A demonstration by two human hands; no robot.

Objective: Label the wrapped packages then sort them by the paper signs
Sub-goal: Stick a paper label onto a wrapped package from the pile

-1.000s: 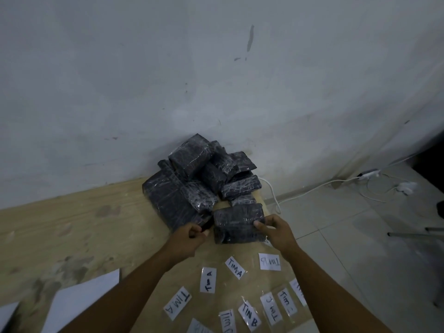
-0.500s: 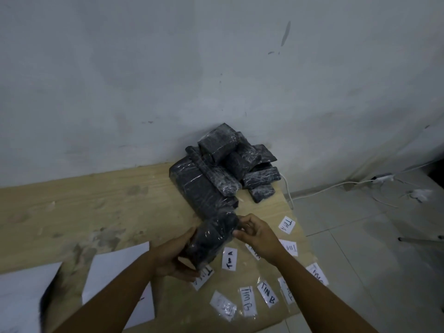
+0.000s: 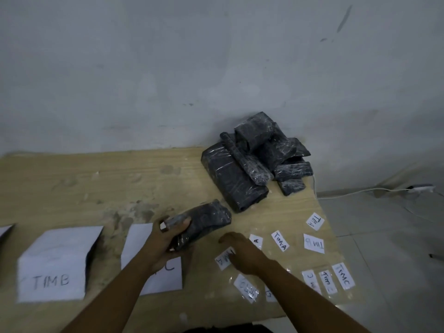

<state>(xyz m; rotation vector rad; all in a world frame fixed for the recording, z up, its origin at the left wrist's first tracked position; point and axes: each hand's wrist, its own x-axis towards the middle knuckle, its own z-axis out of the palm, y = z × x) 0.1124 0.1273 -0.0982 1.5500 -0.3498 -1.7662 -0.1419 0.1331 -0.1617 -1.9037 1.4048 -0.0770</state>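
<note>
My left hand (image 3: 165, 241) grips a black plastic-wrapped package (image 3: 206, 219) just above the wooden table (image 3: 72, 183). My right hand (image 3: 242, 253) hovers palm down, fingers spread, over small white labels; its fingertips are at a label reading TIM A (image 3: 224, 258). More labels (image 3: 280, 240) lie scattered to the right, marked TIM A, TIM B and TIM C. A heap of black wrapped packages (image 3: 252, 167) sits at the table's back right against the wall. Paper signs lie on the left: TIM B (image 3: 55, 263) and one ending in C (image 3: 153, 258), partly under my left arm.
The grey wall (image 3: 192, 68) rises directly behind the table. Right of the table's edge is a tiled floor (image 3: 384, 236) with a white cable and a power strip (image 3: 420, 188). Another paper's corner (image 3: 4, 231) shows at the far left.
My view has swung left, bringing the paper signs in. My right hand let go of the package and dropped over the labels. My left hand alone holds the package now.
</note>
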